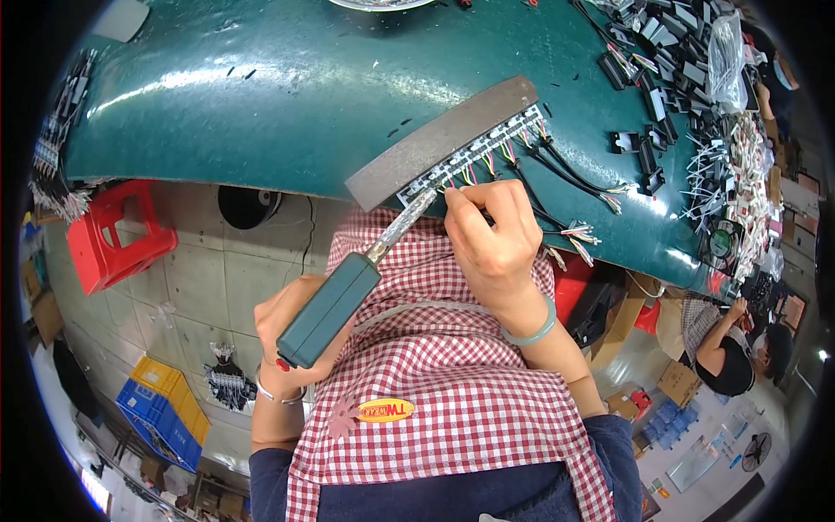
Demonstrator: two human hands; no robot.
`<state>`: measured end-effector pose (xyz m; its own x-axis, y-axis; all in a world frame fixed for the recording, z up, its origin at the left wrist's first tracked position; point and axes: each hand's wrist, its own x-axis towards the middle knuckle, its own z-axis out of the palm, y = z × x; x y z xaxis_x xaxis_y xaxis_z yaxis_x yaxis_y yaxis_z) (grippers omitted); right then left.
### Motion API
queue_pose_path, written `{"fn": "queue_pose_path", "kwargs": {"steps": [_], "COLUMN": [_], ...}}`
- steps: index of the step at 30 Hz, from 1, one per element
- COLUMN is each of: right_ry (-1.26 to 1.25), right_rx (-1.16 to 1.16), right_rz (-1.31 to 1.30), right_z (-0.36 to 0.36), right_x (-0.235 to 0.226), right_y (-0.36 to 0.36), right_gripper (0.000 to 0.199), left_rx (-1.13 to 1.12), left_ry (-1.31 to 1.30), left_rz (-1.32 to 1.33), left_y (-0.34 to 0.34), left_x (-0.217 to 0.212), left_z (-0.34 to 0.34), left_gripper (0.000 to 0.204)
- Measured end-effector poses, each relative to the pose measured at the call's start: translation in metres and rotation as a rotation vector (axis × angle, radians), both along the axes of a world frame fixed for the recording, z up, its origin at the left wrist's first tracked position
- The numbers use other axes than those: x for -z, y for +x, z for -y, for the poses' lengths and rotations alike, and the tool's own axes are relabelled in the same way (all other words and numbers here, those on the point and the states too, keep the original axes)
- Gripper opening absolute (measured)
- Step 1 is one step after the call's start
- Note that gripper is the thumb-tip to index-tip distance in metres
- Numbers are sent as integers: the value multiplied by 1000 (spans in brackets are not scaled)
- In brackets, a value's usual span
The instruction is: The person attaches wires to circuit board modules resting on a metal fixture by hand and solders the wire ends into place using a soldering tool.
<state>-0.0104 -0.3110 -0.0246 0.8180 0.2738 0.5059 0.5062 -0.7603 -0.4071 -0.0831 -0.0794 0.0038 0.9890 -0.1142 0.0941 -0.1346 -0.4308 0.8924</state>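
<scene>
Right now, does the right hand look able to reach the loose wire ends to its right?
Probably yes: the wire ends lie close beside the right hand, with no visible obstacle between. It is busy at the black-and-white strip, though, so may need to leave that first.

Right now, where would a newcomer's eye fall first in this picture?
Probably on the green-handled tool near the centre, in the left hand, its metal shaft reaching toward the lower end of a strip of boards. The right hand is beside the tip. At left, a red stool catches attention.
</scene>
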Motion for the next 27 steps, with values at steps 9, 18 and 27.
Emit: {"fn": "queue_pose_path", "kwargs": {"steps": [9,18,27], "right_ry": [-43,-39,14], "right_rx": [-8,6,28], "right_rz": [27,38,61], "right_z": [1,-1,-1], "right_x": [3,3,7], "right_y": [2,1,0], "right_gripper": [22,21,24], "left_rx": [60,-134,-345], "left_ry": [46,150,245], "left_rz": [56,170,145], "left_y": [2,8,21], "left_x": [-7,-11,-25], "left_z": [-2,-6,-5], "left_gripper": [18,22,25]}}
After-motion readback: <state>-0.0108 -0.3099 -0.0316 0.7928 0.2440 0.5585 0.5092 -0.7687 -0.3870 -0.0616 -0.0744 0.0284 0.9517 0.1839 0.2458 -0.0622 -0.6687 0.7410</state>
